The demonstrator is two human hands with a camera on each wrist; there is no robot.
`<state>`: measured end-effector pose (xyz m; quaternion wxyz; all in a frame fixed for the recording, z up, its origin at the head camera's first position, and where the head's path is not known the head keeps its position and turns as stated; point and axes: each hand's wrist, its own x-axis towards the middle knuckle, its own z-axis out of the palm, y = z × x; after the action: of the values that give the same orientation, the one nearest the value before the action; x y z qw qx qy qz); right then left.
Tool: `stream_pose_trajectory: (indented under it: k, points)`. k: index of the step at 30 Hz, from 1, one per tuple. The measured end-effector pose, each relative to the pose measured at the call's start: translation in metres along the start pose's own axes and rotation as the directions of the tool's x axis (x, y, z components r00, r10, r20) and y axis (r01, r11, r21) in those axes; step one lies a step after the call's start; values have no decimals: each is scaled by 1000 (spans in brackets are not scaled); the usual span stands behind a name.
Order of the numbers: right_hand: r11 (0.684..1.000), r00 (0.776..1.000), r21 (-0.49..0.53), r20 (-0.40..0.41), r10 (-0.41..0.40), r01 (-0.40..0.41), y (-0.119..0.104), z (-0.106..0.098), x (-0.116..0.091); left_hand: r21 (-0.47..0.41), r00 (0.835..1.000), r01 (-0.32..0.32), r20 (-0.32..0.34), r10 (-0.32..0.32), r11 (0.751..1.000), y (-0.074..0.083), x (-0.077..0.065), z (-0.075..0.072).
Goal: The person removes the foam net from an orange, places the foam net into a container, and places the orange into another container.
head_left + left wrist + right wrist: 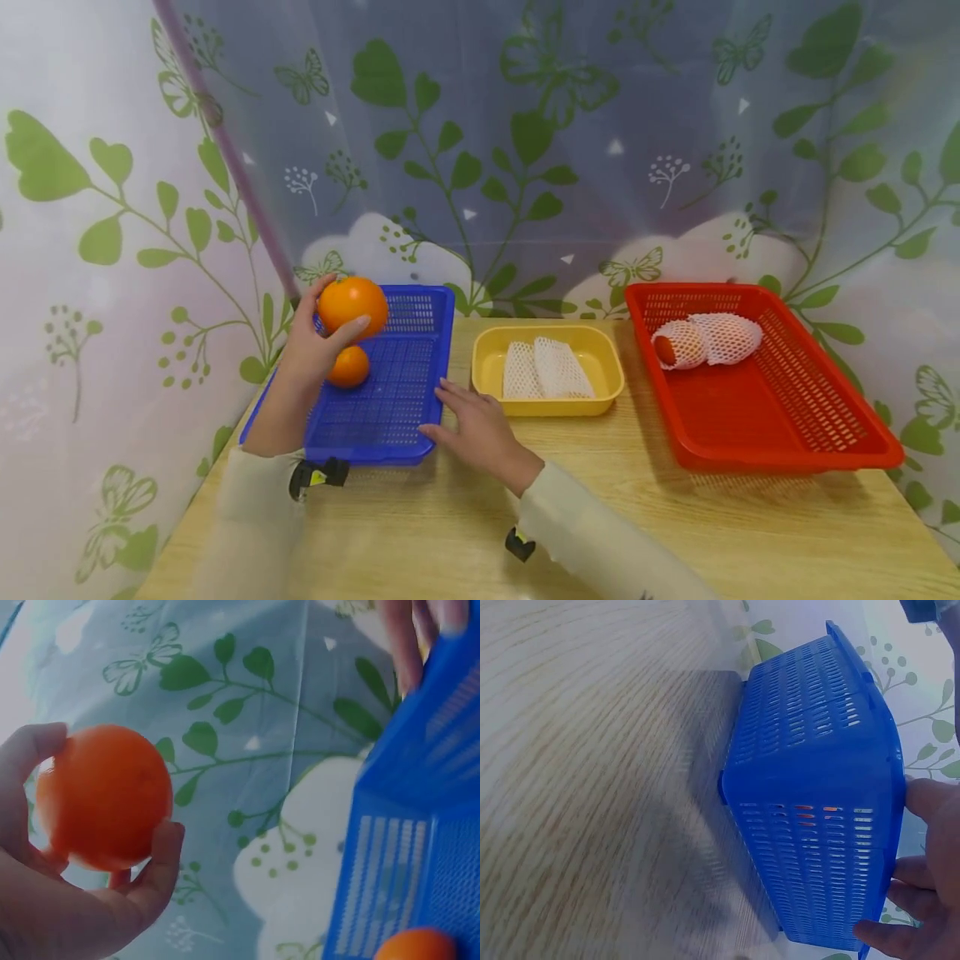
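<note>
My left hand [303,346] holds a large orange [354,307] between thumb and fingers, above the left side of the blue basket [447,333]. In the left wrist view, the held orange [112,799] is well apart from the basket wall. A smaller orange [348,367] lies in the basket below it. My right hand [480,425] rests on the basket's right rim with fairly straight fingers. Seen from the right wrist, the fingertips [911,874] touch the rim of the blue basket [810,772] from outside.
A yellow tray [547,407] with white foam net sleeves [562,367] stands right of the blue basket. Farther right is a red basket [750,425] holding fruit in white foam nets [723,337]. All stand on a wooden table [420,533] before a patterned curtain [480,167].
</note>
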<state>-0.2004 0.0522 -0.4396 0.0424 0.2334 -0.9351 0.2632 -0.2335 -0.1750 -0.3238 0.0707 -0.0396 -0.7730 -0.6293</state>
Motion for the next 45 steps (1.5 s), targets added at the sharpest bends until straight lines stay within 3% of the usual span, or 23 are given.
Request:
stream_pose_trajectory:
  k: [3,6,14,20,23,28,33,37,40,45]
  points:
    - [1000,1000,-12,6,2,-2,-1,0,0,179,998,-45,-24,51,983,3,10,-3]
    - [1000,1000,-19,4,9,-8,-2,-1,-1,315,995,-82,-26,95,946,4,20,-6]
    - [1000,1000,-23,10,7,-6,-1,0,0,454,998,-55,21,51,890,0,48,-11]
    - [1000,1000,-23,10,11,-11,-2,0,0,575,992,-94,121,29,813,-13,73,-11]
    - [1000,1000,-11,16,16,-16,-3,-2,-1,633,982,-110,187,-14,766,-21,80,-10]
    - [1000,999,-5,35,31,-31,-5,-3,0,690,962,-86,245,-120,719,-35,85,-3]
    - [999,999,-11,40,35,-35,-4,-4,1,698,952,-47,247,-179,714,-51,94,9]
    - [999,998,-14,52,41,-41,-4,-3,1,722,945,-21,240,-223,691,-66,98,20]
    - [999,997,-18,63,52,-51,-3,-3,1,752,938,-18,241,-249,659,-77,99,28]
    - [999,997,-14,61,47,-47,-4,-4,-1,793,931,-25,241,-275,608,-83,96,39]
